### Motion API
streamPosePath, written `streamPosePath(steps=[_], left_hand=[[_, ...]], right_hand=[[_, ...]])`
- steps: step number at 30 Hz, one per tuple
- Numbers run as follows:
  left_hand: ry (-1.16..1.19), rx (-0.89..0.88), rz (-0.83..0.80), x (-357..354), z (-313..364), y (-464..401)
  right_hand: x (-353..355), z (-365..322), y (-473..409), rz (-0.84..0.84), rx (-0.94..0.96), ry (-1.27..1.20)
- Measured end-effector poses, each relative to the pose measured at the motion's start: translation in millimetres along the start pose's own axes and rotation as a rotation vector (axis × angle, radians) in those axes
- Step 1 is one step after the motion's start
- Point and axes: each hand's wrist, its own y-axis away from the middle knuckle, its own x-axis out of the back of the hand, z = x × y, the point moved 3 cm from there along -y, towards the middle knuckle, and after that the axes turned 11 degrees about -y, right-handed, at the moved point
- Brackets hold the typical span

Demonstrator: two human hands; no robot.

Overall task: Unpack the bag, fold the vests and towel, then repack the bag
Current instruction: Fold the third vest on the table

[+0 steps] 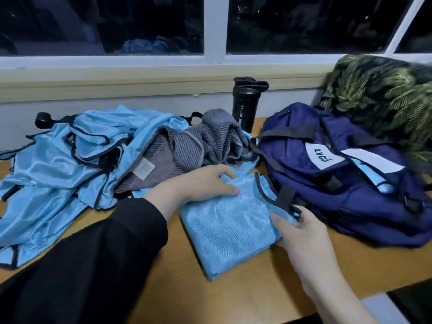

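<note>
A light-blue mesh vest (230, 220), already folded into a rough rectangle, lies flat on the wooden table (257, 288) just in front of the navy duffel bag (339, 174), which I take as the landmark; the left hand (205, 183) lies on the vest's far edge, on the side away from the bag, fingers fairly straight and pressing the cloth down rather than grasping it; the right hand (301, 232) is at the corner nearest the bag, thumb on top and fingers curled under, pinching the black-trimmed edge of the vest. The step in hand looks like closing or squaring a fold; to do it well, keep the left palm as an anchor so the slippery mesh does not slide, draw the pinched corner across until the trim lines up with the opposite edge, then smooth outward to push air out, taking care not to catch the bag's strap lying close by. Well to the left of the bag sits a heap of unfolded blue vests (58, 164), with the grey striped towel (187, 148) crumpled between heap and bag; behind the bag's left end stands a black sport bottle (245, 104); these remain to be folded before repacking.
</note>
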Motion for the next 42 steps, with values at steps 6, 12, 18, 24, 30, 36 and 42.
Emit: streamPosePath(steps=[6, 12, 18, 24, 30, 36, 42], left_hand=[[0.001, 0.048, 0.16, -10.6, -20.0, 30.2], [0.547, 0.224, 0.126, -34.8, -47.8, 130.7], [0.812, 0.425, 0.412, -23.1, -63.0, 151.3], [0.228, 0.418, 0.426, -23.9, -67.1, 136.1], [-0.304, 0.035, 0.623, -4.6, -48.4, 119.2], [-0.11, 0.047, 0.426, 0.7, -66.6, 103.9], [0.152, 0.166, 0.485, 3.7, -80.4, 85.2]], right_hand=[[0.7, -4.5, -13.4, -0.047, 0.132, 0.344], [-44.8, -7.1, -21.1, -0.328, 0.142, 0.52], [-75.9, -11.3, -22.1, -0.553, 0.209, 0.626], [-83.0, -2.0, -28.0, -0.414, 0.253, 0.602], [-81.3, 1.3, -29.0, -0.349, 0.314, 0.558], [-77.6, 6.7, -30.6, -0.291, 0.27, 0.543], [-80.2, 8.8, -32.3, -0.225, 0.317, 0.579]])
